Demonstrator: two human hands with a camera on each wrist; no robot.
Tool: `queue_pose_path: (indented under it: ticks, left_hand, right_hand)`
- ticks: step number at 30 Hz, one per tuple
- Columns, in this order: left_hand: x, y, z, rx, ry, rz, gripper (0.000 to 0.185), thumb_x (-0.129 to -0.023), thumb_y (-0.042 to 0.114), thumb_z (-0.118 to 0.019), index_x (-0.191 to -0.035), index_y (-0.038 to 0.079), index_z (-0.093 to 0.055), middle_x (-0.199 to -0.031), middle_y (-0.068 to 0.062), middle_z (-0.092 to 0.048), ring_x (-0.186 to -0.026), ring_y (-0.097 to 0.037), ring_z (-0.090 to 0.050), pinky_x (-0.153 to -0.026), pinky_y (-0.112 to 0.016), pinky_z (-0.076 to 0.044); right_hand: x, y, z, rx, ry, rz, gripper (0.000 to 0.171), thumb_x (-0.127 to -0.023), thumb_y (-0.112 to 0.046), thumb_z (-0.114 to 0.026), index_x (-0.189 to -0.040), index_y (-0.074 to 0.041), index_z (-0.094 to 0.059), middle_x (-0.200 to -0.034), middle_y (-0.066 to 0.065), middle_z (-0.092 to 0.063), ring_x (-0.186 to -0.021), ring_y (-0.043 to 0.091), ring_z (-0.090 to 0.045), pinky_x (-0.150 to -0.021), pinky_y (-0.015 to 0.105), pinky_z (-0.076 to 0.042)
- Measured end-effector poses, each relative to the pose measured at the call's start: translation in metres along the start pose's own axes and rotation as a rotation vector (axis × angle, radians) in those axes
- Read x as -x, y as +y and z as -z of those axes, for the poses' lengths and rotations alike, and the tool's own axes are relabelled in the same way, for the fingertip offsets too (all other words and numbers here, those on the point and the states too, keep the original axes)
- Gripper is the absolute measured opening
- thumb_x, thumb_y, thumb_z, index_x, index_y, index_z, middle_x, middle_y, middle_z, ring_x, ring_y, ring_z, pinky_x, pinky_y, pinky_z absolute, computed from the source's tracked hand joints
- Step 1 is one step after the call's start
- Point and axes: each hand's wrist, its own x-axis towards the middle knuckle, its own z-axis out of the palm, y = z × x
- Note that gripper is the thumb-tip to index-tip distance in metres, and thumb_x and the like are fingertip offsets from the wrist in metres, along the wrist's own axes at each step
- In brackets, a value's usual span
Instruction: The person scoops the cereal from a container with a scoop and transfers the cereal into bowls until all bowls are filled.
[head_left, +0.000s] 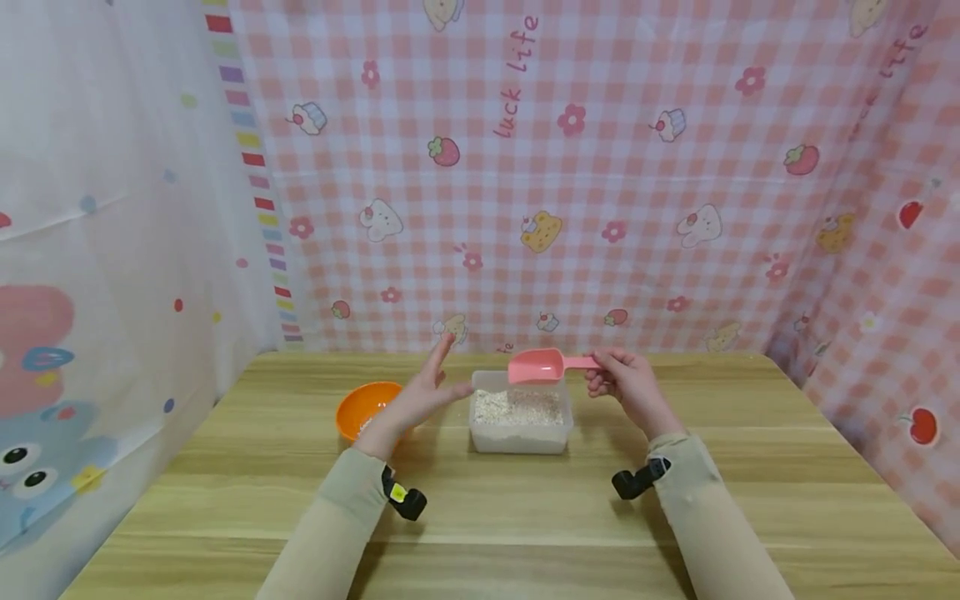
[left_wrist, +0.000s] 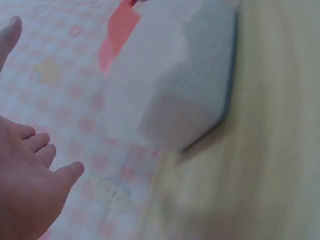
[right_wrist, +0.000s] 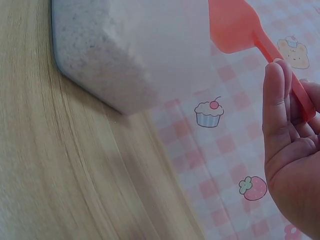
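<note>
The right hand [head_left: 633, 385] pinches the handle of the pink scoop [head_left: 537, 366], held just above the clear tub [head_left: 520, 432] of grain between both hands; the left hand [head_left: 422, 392] hovers spread, holding nothing, the orange bowl [head_left: 361, 406] just behind it. The scoop's load is hidden; a tilt could probably scatter grain onto the table [head_left: 525, 517].

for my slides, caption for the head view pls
Right hand holds a pink scoop over a tub of grain; left hand open.
</note>
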Motion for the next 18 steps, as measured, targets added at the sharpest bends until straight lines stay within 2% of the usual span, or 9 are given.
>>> queue_pose_path:
  ticks: [3, 7, 10, 14, 16, 18]
  left_hand:
    - [-0.004, -0.003, -0.015, -0.014, -0.059, 0.047, 0.100, -0.088, 0.035, -0.071, -0.157, 0.024, 0.000, -0.162, -0.002, 0.002, -0.141, -0.045, -0.017, -0.111, -0.058, -0.020]
    - [-0.009, -0.014, -0.026, -0.063, -0.108, 0.100, 0.107, -0.083, 0.042, -0.075, -0.157, 0.024, 0.000, -0.162, -0.004, 0.001, -0.141, -0.044, -0.018, -0.110, -0.060, -0.022]
    - [-0.012, -0.022, -0.032, -0.093, -0.130, 0.106, 0.110, -0.081, 0.041, -0.077, -0.157, 0.021, 0.000, -0.162, -0.009, 0.001, -0.144, -0.038, -0.012, -0.112, -0.057, -0.018]
    - [-0.014, -0.032, -0.036, -0.112, -0.133, 0.107, 0.114, -0.078, 0.038, -0.080, -0.157, 0.026, 0.001, -0.162, -0.008, 0.003, -0.146, -0.031, -0.007, -0.114, -0.054, -0.016]
    - [-0.014, -0.036, -0.036, -0.088, -0.132, 0.102, 0.116, -0.077, 0.035, -0.082, -0.157, 0.028, 0.002, -0.162, -0.007, 0.003, -0.146, -0.030, -0.007, -0.114, -0.053, -0.016]
    - [-0.015, -0.039, -0.037, -0.055, -0.138, 0.104, 0.118, -0.076, 0.031, -0.083, -0.157, 0.028, 0.004, -0.162, -0.006, 0.004, -0.146, -0.030, -0.007, -0.114, -0.051, -0.017]
  right_hand:
    - [0.001, 0.000, 0.002, 0.006, 0.004, 0.004, 0.036, -0.102, -0.016, -0.050, -0.116, 0.017, -0.055, -0.073, 0.006, -0.066, -0.059, 0.011, -0.063, -0.059, 0.024, -0.055]
    - [0.000, 0.001, 0.001, 0.020, 0.001, 0.004, 0.034, -0.103, -0.014, -0.047, -0.116, 0.017, -0.055, -0.072, 0.005, -0.066, -0.059, 0.011, -0.062, -0.058, 0.023, -0.055]
    - [0.000, 0.002, 0.001, 0.013, 0.000, 0.002, 0.031, -0.103, -0.014, -0.047, -0.112, 0.014, -0.059, -0.072, 0.005, -0.066, -0.059, 0.011, -0.062, -0.058, 0.024, -0.055]
    - [0.001, 0.002, 0.000, 0.000, 0.003, 0.001, 0.028, -0.103, -0.015, -0.049, -0.107, 0.009, -0.063, -0.072, 0.006, -0.066, -0.059, 0.012, -0.062, -0.058, 0.024, -0.055]
    - [0.001, 0.002, 0.000, 0.003, 0.004, 0.002, 0.028, -0.103, -0.015, -0.049, -0.107, 0.009, -0.063, -0.072, 0.006, -0.066, -0.059, 0.012, -0.062, -0.058, 0.024, -0.055]
    - [0.001, 0.002, 0.001, 0.002, 0.004, -0.001, 0.024, -0.103, -0.014, -0.049, -0.102, 0.003, -0.065, -0.072, 0.006, -0.066, -0.059, 0.012, -0.062, -0.059, 0.024, -0.055]
